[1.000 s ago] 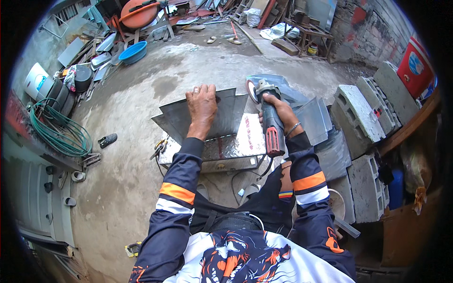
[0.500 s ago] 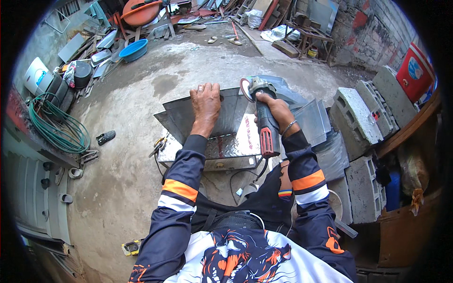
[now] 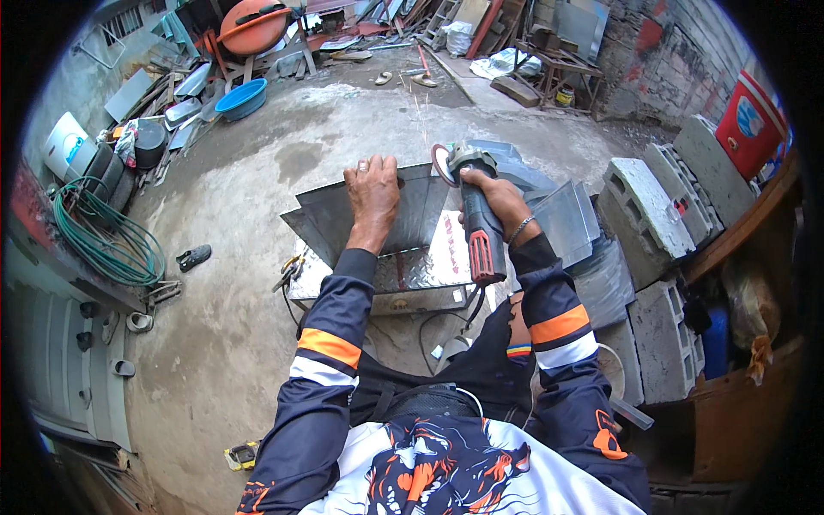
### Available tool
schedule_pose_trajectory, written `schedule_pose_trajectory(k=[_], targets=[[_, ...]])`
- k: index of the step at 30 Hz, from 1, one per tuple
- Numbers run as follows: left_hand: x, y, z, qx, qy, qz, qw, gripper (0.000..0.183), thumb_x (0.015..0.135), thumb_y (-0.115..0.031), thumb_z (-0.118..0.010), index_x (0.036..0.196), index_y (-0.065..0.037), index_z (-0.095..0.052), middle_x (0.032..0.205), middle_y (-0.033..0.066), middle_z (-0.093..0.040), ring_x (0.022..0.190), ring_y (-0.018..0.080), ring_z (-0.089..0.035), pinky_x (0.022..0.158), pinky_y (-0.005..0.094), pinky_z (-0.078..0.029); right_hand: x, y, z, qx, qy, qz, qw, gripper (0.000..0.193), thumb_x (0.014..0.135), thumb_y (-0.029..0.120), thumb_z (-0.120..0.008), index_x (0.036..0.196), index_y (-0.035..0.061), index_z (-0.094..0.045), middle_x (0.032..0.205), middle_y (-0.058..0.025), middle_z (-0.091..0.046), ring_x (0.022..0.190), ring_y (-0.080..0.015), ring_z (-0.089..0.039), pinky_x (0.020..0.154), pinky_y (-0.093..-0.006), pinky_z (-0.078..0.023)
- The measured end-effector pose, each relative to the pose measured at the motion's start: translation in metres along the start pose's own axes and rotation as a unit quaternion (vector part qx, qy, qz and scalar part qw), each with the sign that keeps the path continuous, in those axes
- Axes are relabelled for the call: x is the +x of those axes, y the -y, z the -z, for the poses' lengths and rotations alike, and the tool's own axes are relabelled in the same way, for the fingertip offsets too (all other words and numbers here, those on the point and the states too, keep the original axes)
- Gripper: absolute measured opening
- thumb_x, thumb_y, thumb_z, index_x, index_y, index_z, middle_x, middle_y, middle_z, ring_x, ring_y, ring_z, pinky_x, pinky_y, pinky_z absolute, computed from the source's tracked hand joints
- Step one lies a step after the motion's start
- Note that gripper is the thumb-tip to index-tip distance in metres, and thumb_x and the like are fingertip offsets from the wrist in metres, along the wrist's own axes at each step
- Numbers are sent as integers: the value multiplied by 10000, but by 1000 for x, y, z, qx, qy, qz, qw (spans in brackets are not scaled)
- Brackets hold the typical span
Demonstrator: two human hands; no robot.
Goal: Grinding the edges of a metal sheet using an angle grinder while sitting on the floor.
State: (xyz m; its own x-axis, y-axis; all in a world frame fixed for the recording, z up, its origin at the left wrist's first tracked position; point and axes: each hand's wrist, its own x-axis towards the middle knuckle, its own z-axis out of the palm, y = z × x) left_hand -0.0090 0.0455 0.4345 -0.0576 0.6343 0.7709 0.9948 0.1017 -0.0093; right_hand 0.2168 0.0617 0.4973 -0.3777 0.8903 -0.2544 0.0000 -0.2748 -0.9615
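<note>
At metal sheet, grinder newly throwing sparks.

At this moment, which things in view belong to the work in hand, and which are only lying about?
In use:
- angle grinder, in the right hand
- grey metal piece, gripped by the left hand
- low metal stand beneath it

Apparently lying about:
- blue basin
- green hose
- dark shoe
</note>
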Motion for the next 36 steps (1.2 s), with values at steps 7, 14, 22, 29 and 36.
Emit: schedule_pose_trajectory(k=[7,14,22,29,36], targets=[[1,0,-1,10,12,4,1000,117,806,-201,-649,874,-134,-582,893,44,-604,934,236,-594,794,412,-374,4,-1,2,18,17,16,1000,420,869,351,-661,835,-65,-607,694,-140,-650,541,-238,-659,501,-334,-541],[3,-1,2,9,26,5,1000,112,816,-199,-641,885,-131,-585,907,51,-612,963,236,-595,810,412,-377,9,0,3,-6,8,20,1000,427,863,355,-672,815,-66,-623,684,-141,-652,537,-239,-660,502,-331,-539],[4,0,-3,7,30,9,999,112,816,-198,-642,882,-134,-579,902,52,-610,966,238,-596,805,417,-376,12,-6,1,0,-3,36,999,437,846,349,-686,814,-82,-615,673,-147,-647,518,-251,-656,476,-335,-530],[8,2,-4,14,36,8,999,42,844,-150,-569,881,-131,-574,889,53,-601,958,240,-599,792,422,-375,13,-6,-3,10,-8,44,999,429,838,331,-695,819,-88,-607,659,-147,-632,495,-256,-647,445,-345,-526],[6,3,-7,17,20,5,1000,71,831,-167,-600,885,-126,-576,901,54,-598,967,243,-596,795,424,-378,11,0,-3,6,-3,53,999,418,830,314,-708,833,-91,-603,663,-137,-627,490,-259,-646,435,-347,-525]])
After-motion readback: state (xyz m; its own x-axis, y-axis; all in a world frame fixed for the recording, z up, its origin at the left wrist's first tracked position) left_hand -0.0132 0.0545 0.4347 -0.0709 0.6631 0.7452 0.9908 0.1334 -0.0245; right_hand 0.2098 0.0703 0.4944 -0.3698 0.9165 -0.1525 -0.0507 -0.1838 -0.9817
